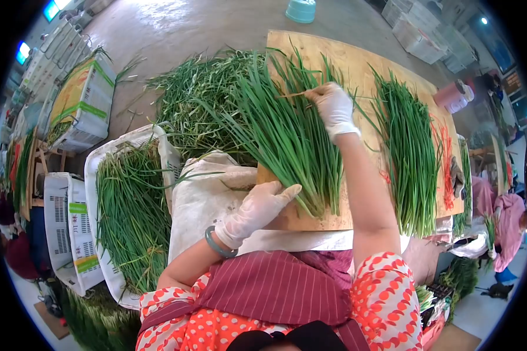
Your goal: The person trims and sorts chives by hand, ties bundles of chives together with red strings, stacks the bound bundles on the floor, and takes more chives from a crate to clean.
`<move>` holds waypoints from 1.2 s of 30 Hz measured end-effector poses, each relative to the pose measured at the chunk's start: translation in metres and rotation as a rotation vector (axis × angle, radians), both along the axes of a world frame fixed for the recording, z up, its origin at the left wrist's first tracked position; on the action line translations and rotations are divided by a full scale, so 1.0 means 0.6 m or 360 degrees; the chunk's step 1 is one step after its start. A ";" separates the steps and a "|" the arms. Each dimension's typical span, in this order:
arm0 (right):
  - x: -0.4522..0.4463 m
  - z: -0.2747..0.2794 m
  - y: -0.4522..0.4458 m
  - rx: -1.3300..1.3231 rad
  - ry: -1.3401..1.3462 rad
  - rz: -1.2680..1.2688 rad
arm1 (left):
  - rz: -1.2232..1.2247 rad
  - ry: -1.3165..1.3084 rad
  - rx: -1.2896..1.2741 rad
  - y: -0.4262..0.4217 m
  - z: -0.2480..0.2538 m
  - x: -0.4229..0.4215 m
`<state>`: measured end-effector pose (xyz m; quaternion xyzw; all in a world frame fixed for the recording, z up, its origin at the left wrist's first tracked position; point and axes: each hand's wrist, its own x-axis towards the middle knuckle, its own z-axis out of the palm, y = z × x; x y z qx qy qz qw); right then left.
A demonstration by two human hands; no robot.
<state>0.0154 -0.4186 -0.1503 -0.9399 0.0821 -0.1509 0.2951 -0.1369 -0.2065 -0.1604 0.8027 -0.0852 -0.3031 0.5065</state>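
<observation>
A loose bunch of green Chinese chives lies across the wooden board, its pale stem ends toward me. My right hand, in a white glove, is closed in a pinch over the upper part of the bunch. Between its fingertips is a thin yellowed chive leaf. Beside the lower stems is my left hand, also gloved, with thumb and fingers apart and nothing visible in it. Farther right on the board is a neater row of chives.
Left of the board, a heap of loose chives lies behind a white cloth. A white crate full of chives stands left. Red ties lie at the board's right edge, near a pink container. A turquoise tub sits on the floor.
</observation>
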 end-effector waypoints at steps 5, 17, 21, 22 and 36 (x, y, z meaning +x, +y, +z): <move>-0.077 0.168 -0.046 0.0957 -0.0198 0.0037 | -0.0060 -0.0670 0.0375 0.013 0.020 0.002; -0.056 0.038 -0.021 -0.0456 0.0357 0.0621 | -0.0167 -0.1857 0.0444 -0.046 0.015 0.017; -0.053 0.015 -0.023 -0.0556 0.0441 0.0506 | -0.0400 -0.1876 0.0438 -0.052 -0.010 0.028; -0.063 0.033 -0.028 -0.0567 0.0384 0.0454 | -0.0403 -0.1770 0.0432 -0.046 -0.014 0.025; -0.181 0.292 -0.085 0.0443 -0.0697 -0.0026 | -0.0105 -0.1747 0.0544 -0.021 -0.038 -0.009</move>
